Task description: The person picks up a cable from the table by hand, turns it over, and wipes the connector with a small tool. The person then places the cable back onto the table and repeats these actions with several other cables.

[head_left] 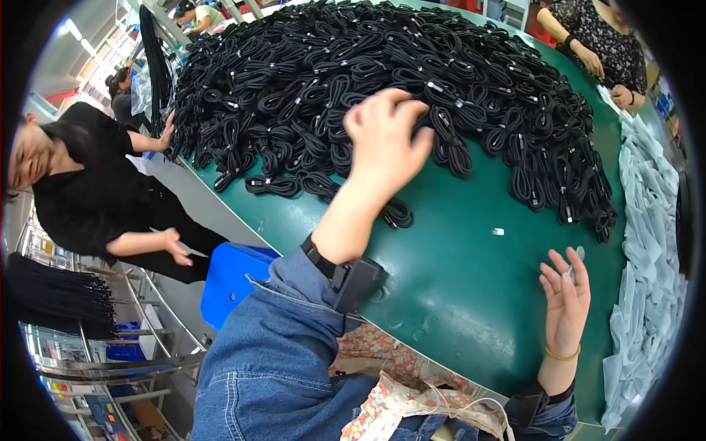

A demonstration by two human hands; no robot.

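A large heap of coiled black cables (353,81) covers the far half of a green table (456,272). My left hand (386,140) reaches into the near edge of the heap, fingers curled over a cable bundle; whether it grips one I cannot tell. My right hand (565,298) rests open, palm up, on the bare green surface near the front right, holding nothing. A small white scrap (498,231) lies on the table between my hands.
A stack of pale plastic bags (647,242) runs along the table's right edge. A person in black (95,198) stands at the left, one hand on the heap. Another person (596,40) works at the far right. A blue bin (232,279) sits below the table.
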